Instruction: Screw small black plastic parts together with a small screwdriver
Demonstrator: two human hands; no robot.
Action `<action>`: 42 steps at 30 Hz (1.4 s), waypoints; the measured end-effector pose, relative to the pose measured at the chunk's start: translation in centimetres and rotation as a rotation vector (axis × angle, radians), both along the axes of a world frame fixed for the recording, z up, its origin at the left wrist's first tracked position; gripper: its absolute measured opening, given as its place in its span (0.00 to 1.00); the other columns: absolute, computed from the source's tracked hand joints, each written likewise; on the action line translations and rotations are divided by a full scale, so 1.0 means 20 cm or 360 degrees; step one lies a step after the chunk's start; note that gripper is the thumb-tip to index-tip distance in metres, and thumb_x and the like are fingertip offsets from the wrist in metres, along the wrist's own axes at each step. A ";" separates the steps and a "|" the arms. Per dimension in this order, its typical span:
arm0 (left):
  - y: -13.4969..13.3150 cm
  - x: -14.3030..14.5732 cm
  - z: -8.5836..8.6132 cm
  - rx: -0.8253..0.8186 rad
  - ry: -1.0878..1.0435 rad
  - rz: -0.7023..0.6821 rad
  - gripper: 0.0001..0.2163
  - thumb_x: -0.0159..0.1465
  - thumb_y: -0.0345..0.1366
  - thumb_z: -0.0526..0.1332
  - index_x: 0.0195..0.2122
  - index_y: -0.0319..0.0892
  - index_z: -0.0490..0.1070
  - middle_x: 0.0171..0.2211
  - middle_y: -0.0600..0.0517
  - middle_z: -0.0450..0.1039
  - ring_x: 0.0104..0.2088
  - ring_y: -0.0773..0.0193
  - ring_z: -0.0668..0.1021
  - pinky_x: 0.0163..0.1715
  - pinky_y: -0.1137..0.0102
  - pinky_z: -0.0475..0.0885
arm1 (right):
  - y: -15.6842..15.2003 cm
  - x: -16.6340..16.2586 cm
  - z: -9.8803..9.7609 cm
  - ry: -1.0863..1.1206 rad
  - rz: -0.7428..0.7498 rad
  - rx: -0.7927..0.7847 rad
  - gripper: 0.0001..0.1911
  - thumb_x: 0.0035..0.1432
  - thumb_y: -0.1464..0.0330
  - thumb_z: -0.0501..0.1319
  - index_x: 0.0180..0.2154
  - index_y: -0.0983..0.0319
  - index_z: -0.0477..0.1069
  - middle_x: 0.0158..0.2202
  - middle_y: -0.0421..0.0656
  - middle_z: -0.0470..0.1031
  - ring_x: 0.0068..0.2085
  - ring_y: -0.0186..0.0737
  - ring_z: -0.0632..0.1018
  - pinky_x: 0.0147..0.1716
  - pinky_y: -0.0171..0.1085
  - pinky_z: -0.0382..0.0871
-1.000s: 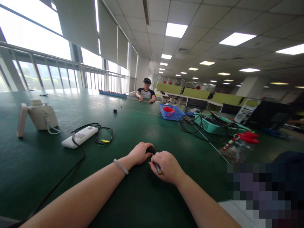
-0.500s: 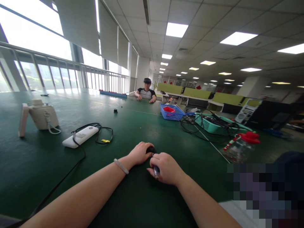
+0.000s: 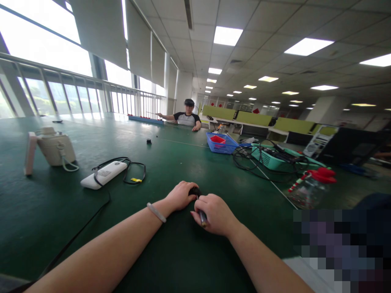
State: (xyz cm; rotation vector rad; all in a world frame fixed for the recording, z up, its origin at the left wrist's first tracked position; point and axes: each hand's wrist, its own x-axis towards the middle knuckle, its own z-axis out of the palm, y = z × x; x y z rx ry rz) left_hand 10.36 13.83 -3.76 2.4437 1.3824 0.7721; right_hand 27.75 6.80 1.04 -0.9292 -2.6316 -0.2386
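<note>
Both my hands rest close together on the green table (image 3: 171, 162). My left hand (image 3: 179, 196) is curled round a small black object (image 3: 194, 191), its fingers pressed on it. My right hand (image 3: 215, 213) is closed round a thin pen-like tool (image 3: 202, 217) whose tip points toward the black object. A pale bracelet (image 3: 156, 212) circles my left wrist. What the black object is cannot be made out.
A white power bank (image 3: 104, 174) with a black cable lies to the left, behind it a beige device (image 3: 53, 148). At the right stand a blue basket (image 3: 221, 144), a teal tray (image 3: 273, 159) of cables and a red-lidded jar (image 3: 310, 186). A person (image 3: 187, 116) sits at the far end.
My hands have hardly moved; the tool has shifted slightly in my right hand. The person at the far end has stretched one arm out to the side.
</note>
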 end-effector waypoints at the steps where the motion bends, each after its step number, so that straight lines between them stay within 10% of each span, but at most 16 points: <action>1: 0.00 0.00 0.00 -0.0003 0.0000 -0.0003 0.17 0.60 0.35 0.60 0.52 0.44 0.71 0.49 0.48 0.76 0.52 0.54 0.73 0.54 0.62 0.67 | 0.00 0.00 0.00 0.0009 -0.0012 0.0018 0.08 0.59 0.67 0.61 0.28 0.61 0.70 0.28 0.40 0.72 0.28 0.35 0.69 0.30 0.36 0.59; 42: 0.00 0.00 0.02 -0.0032 0.0045 -0.0015 0.19 0.62 0.33 0.59 0.55 0.45 0.70 0.51 0.49 0.75 0.53 0.54 0.72 0.55 0.62 0.66 | 0.02 0.03 -0.01 0.0098 0.0028 0.0147 0.13 0.64 0.68 0.53 0.28 0.61 0.70 0.26 0.41 0.72 0.27 0.36 0.67 0.30 0.37 0.55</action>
